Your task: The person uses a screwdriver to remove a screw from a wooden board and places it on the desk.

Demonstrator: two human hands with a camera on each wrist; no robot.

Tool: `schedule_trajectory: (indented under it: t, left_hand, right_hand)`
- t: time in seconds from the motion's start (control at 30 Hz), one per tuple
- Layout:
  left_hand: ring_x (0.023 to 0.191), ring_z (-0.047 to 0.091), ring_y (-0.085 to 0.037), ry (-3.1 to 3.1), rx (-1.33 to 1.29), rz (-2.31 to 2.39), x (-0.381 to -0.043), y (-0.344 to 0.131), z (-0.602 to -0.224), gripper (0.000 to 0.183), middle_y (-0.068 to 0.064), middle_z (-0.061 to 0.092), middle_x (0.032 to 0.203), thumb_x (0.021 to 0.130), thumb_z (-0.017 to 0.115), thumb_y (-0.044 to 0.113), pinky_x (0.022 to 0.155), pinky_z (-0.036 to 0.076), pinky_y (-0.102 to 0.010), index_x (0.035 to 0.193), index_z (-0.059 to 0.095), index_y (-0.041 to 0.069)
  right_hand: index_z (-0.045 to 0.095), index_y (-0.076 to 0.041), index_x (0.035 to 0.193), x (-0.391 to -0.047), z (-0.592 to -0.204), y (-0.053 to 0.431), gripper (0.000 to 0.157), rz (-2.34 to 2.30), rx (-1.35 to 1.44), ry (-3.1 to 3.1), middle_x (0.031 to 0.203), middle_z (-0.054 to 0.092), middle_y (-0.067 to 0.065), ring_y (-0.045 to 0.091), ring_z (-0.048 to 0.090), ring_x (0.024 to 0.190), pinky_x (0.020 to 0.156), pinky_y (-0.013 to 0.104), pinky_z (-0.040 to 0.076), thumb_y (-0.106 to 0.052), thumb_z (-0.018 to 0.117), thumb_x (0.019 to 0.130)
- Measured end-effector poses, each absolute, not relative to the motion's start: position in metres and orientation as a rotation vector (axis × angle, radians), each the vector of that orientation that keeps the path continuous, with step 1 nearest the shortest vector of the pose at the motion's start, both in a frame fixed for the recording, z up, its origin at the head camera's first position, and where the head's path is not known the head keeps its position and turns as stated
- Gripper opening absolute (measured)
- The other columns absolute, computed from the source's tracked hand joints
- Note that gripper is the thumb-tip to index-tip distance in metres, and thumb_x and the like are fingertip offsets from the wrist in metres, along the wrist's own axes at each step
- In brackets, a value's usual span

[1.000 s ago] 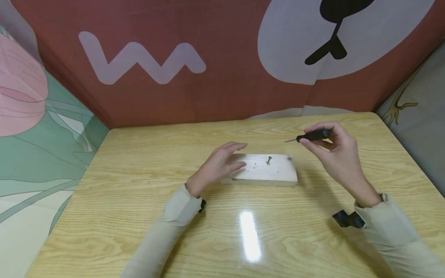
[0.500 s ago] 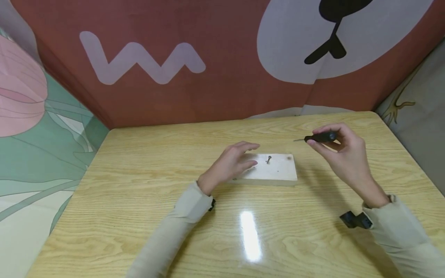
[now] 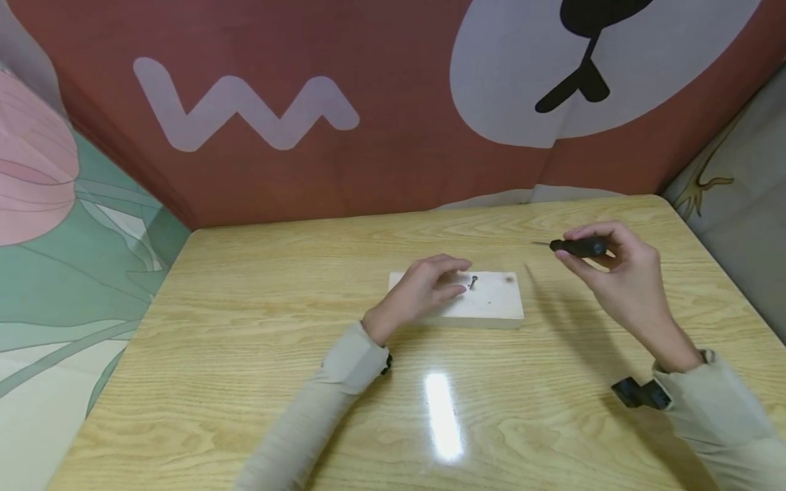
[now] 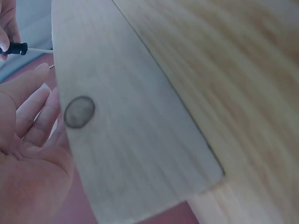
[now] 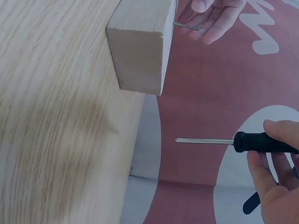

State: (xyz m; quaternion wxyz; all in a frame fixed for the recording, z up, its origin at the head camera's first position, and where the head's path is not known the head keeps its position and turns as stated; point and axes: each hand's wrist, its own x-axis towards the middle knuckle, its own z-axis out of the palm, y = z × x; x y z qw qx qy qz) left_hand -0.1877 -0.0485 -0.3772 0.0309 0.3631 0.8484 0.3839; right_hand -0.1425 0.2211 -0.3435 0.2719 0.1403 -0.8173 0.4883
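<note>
A pale wooden block (image 3: 496,293) lies flat on the table, with a few small holes in its top and a dark knot on its side (image 4: 140,116). One screw (image 3: 473,281) stands up from its top, leaning slightly; its threaded shank shows in the right wrist view. My left hand (image 3: 424,290) hovers over the block's left part, thumb and fingers spread apart with the fingertips close to the screw (image 5: 189,27). To the right of the block, above the table, my right hand (image 3: 632,279) grips a black-handled screwdriver (image 3: 580,247), its metal shaft pointing left.
The wood-grain table (image 3: 245,307) ends at a red printed cloth backdrop (image 3: 368,170) behind. Other printed cloths hang on the left (image 3: 37,293) and right (image 3: 737,170). A small black camera (image 3: 641,393) sits at the right wrist.
My left hand has moved right along the block, up to the screw. My right hand has drawn back to the right with the screwdriver. The block has stayed put.
</note>
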Motion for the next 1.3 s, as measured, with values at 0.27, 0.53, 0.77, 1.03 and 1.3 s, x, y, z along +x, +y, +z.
schedule_trajectory:
  t: [0.27,0.53,0.77,1.03,1.3]
  left_hand:
    - [0.096,0.062,-0.011,2.594,1.093,1.177,-0.187,-0.039,-0.379,0.032,-0.005,0.065,0.112,0.087,0.062,0.012,0.081,0.048,-0.012,0.119,0.061,0.007]
    - [0.094,0.062,-0.004,2.651,1.06,1.118,-0.188,-0.034,-0.378,0.025,0.0,0.067,0.108,0.089,0.06,0.014,0.079,0.047,-0.009,0.113,0.065,0.011]
    - [0.096,0.063,-0.004,2.653,1.027,1.127,-0.187,-0.031,-0.379,0.022,0.0,0.068,0.107,0.089,0.059,0.013,0.08,0.047,-0.009,0.109,0.068,0.011]
    - [0.088,0.063,-0.001,2.669,0.978,1.189,-0.187,-0.028,-0.378,0.018,0.002,0.07,0.1,0.088,0.061,0.015,0.076,0.048,-0.009,0.104,0.069,0.012]
    - [0.086,0.062,0.001,2.68,0.926,1.227,-0.188,-0.032,-0.375,0.017,0.003,0.07,0.096,0.087,0.062,0.016,0.077,0.048,-0.009,0.103,0.069,0.011]
  right_hand:
    - [0.06,0.007,0.095,-0.14,-0.343,0.225,0.029,1.322,0.359,-2.201,0.097,0.063,-0.011,-0.002,0.061,0.085,0.073,0.006,0.048,0.012,0.071,0.069]
    - [0.06,0.007,0.095,-0.14,-0.347,0.227,0.029,1.319,0.367,-2.201,0.096,0.064,-0.01,-0.003,0.061,0.084,0.073,0.005,0.048,0.014,0.071,0.069]
    - [0.06,0.007,0.094,-0.14,-0.349,0.228,0.029,1.318,0.36,-2.206,0.097,0.063,-0.011,-0.004,0.061,0.083,0.072,0.005,0.048,0.014,0.07,0.068]
    - [0.061,0.007,0.095,-0.139,-0.35,0.229,0.029,1.304,0.372,-2.203,0.097,0.063,-0.011,-0.004,0.061,0.083,0.072,0.005,0.048,0.015,0.07,0.068]
    - [0.061,0.007,0.095,-0.139,-0.35,0.23,0.03,1.305,0.353,-2.209,0.096,0.063,-0.014,-0.005,0.061,0.083,0.072,0.005,0.048,0.014,0.071,0.068]
